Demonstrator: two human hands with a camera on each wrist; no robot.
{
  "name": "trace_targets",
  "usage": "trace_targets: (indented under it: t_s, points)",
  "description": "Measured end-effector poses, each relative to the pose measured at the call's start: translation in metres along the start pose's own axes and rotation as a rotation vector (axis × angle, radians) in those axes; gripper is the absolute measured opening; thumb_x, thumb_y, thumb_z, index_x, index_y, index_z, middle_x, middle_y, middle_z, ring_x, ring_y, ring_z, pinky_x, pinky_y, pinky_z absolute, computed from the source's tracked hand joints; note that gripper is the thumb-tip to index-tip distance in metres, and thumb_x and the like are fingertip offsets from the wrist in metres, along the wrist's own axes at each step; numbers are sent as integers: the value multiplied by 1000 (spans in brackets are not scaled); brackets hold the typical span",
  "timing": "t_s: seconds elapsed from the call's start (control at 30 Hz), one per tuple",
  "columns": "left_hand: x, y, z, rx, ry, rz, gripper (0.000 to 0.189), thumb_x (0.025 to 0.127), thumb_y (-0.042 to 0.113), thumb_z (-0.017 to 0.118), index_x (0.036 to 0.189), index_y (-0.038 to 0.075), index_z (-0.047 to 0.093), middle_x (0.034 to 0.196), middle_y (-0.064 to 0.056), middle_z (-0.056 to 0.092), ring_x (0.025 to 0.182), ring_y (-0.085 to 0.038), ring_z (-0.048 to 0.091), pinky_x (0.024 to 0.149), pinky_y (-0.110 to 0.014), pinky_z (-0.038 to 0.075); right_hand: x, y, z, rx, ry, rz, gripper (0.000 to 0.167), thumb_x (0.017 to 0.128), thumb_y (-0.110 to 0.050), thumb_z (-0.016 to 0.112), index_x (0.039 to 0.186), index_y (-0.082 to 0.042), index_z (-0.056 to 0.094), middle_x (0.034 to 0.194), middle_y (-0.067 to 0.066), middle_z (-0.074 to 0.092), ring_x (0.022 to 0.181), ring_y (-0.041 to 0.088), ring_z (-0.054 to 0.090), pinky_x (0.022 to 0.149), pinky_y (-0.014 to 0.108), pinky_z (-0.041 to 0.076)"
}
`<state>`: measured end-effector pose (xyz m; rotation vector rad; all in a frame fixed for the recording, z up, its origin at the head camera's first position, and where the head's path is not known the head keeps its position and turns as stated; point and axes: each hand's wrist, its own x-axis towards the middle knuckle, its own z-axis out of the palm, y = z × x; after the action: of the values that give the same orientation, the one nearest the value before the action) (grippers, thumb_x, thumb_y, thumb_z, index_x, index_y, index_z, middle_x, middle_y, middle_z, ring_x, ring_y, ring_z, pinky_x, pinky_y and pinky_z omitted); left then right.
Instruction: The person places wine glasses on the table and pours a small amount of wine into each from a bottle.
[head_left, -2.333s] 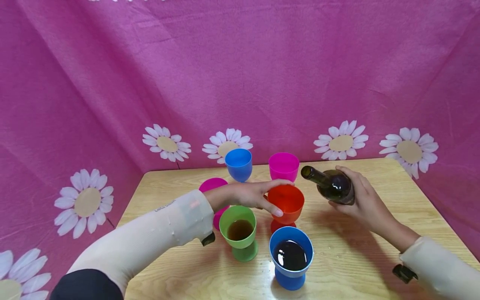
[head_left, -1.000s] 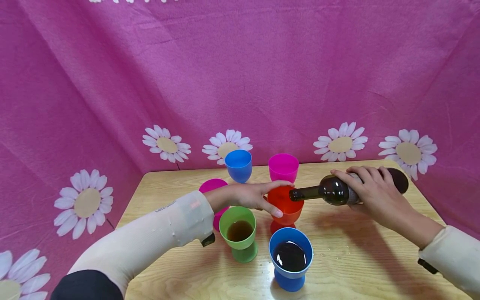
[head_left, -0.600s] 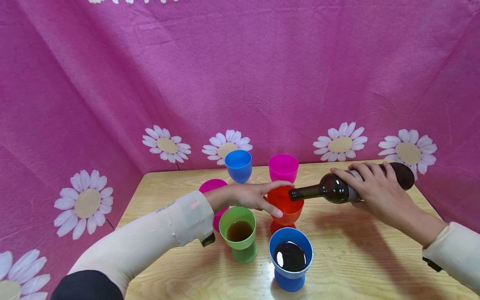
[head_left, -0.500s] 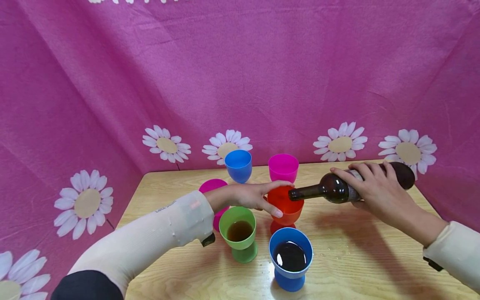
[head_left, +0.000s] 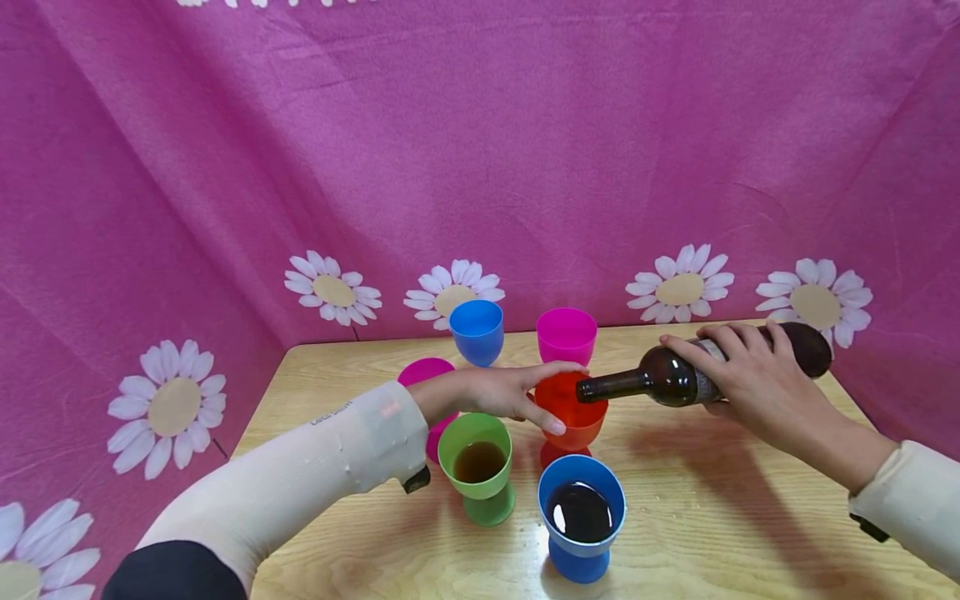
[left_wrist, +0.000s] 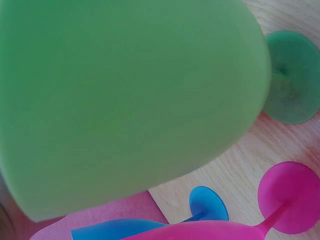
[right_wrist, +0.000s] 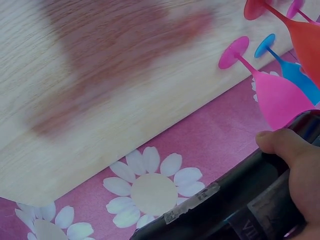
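Observation:
My left hand (head_left: 502,392) holds the bowl of an orange-red goblet (head_left: 573,437), with the thumb on its near side and fingers reaching round the far side. A dark glass wine bottle (head_left: 671,377) is gripped round its body by my right hand (head_left: 757,383). It lies tipped over, neck to the left, its mouth over the orange-red goblet's opening. Whether liquid flows cannot be told. In the right wrist view the thumb presses along the bottle (right_wrist: 225,195). A green goblet (left_wrist: 135,100) fills most of the left wrist view.
Nearest me stands a blue goblet (head_left: 579,568) with dark liquid; the green goblet (head_left: 489,507) beside it holds brown liquid. Behind are another blue goblet (head_left: 477,342) and magenta goblets (head_left: 567,337). A pink flowered cloth (head_left: 525,167) hangs behind the wooden table (head_left: 690,517).
My right hand has moved right and turned the bottle from pointing towards me to lying sideways, its mouth now over the orange-red goblet. The base rose slightly. My left hand stayed put.

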<state>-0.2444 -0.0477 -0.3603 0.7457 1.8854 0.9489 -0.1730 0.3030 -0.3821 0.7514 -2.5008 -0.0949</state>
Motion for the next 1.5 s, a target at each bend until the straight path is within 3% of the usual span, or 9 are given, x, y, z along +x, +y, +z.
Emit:
trace_targets:
  t_s: [0.47,1.5]
  points:
    - [-1,1,1,16,-8,6,84,95,23,74,162,37,24,153,2,43,140,-21,40,101,-43,51,0,0,-1,-15,4,-11,104,56,-25,100,148,-29,50,124,20,56,107,48,55,91,77,38]
    - [0,1,0,21,-7,-3,84,95,24,74,161,39,24,154,1,43,141,-22,40,100,-45,51,1,0,-4,-29,9,-25,107,55,-26,101,148,-29,50,125,21,56,110,47,52,91,77,38]
